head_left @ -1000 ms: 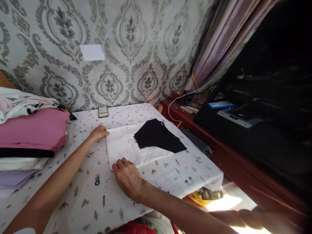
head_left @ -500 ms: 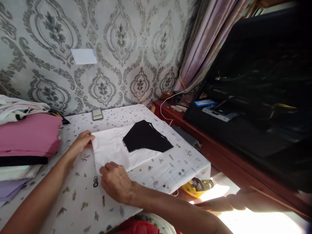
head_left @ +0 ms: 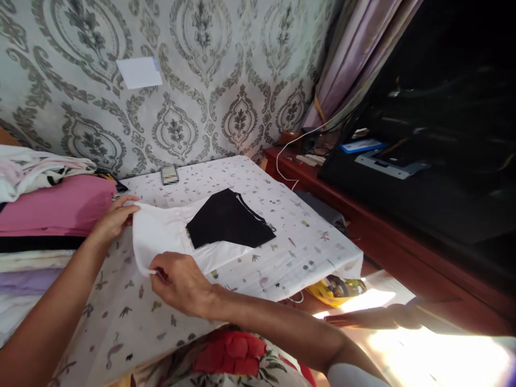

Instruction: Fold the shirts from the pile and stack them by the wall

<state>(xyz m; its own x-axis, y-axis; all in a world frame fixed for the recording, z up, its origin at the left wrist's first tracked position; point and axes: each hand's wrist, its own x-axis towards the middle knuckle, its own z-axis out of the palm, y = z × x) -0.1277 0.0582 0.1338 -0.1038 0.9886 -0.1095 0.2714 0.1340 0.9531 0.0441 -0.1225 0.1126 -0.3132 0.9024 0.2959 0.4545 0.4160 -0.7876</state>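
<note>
A white cloth garment lies on the patterned tabletop, its near-left end lifted a little. My left hand pinches the far corner of that end between thumb and fingers. The near corner is gripped by my right hand, whose fingers are curled over the edge. At the right, a black piece with a shiny curved edge covers part of the white garment; whether it is a print or a separate cloth I cannot tell.
Folded clothes, among them a pink one, are stacked at the left. A small card-like item lies near the wall. Right of the table stand a red-brown cabinet and a large black screen. A yellow bag sits below the table edge.
Both hands have drawn the white garment's end to the left and raised it slightly off the table. The black piece has shifted left with it. The camera view has tilted down a little.
</note>
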